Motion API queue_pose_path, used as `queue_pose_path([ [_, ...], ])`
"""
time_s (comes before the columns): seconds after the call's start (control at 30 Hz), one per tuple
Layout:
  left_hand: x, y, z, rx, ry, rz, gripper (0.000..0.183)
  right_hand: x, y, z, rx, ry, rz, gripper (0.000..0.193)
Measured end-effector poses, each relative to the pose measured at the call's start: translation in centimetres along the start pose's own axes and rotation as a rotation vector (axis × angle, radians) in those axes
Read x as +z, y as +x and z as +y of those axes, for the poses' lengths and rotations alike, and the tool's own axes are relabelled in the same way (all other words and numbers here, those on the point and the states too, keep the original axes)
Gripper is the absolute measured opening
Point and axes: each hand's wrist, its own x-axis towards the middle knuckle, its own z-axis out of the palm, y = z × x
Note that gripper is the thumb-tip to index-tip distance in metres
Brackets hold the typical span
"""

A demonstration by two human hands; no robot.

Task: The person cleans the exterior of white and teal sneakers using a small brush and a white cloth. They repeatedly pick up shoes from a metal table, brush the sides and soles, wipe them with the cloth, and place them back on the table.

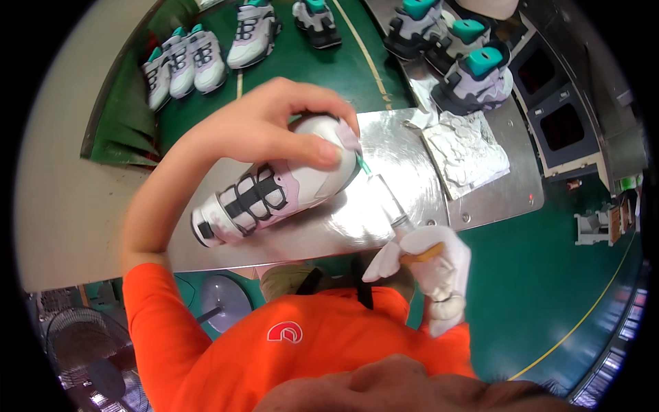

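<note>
**Light load, smooth skin**

Through the head camera I see the white-and-lilac shoe [309, 182] lying aslant over the metal surface [391, 137], toe to the upper right. My left hand [268, 123] grips its toe, thumb on top; my gloved right hand [443, 268] holds a syringe-like applicator [388, 198], green tip at the toe's edge. I'd expect little weight, a stiff sole and a softer, slippery upper: best held toe-and-sole.
</note>
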Motion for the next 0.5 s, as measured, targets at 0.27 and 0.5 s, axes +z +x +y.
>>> queue_pose_path([
  [0.27, -1.7, -8.6, -4.7, 0.261, -0.298, 0.565, 0.063, 2.0, 10.8, 0.2, 0.122, -0.091, -0.203, 0.097],
  [0.5, -2.1, -11.9, -10.6, 0.272, -0.539, 0.850, 0.056, 0.7, 13.9, 4.4, 0.316, -0.072, -0.098, 0.095],
])
